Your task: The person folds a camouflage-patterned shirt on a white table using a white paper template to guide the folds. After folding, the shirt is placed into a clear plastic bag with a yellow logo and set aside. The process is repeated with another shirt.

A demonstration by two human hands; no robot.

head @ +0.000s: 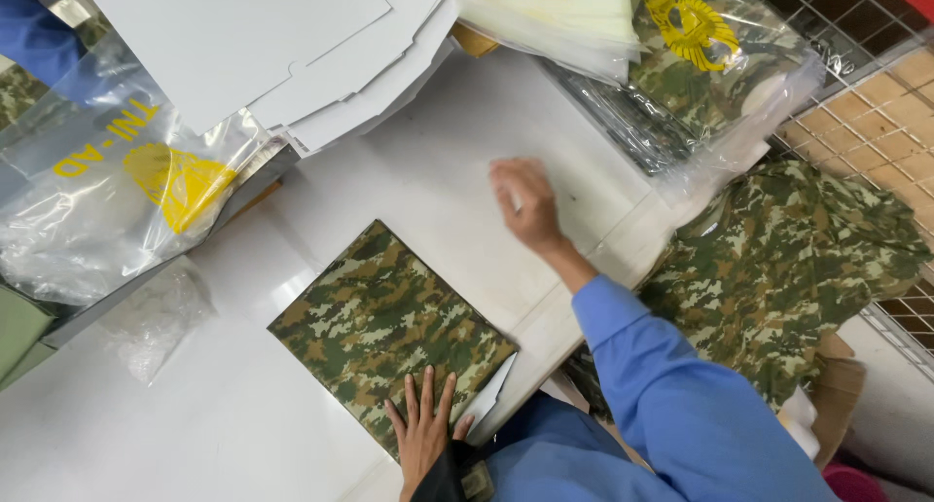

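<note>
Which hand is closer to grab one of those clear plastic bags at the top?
Probably the right hand. It is raised over the white table, nearest the clear plastic bags. The left hand lies flat on the folded camouflage garment, holding it down.

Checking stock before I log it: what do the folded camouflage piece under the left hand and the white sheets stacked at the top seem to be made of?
Folded camouflage piece: looks like woven cloth, matte, with soft folded edges under the left hand. White sheets: probably thin card, flat, stiff, matte, with cut notches along the edges.
</note>
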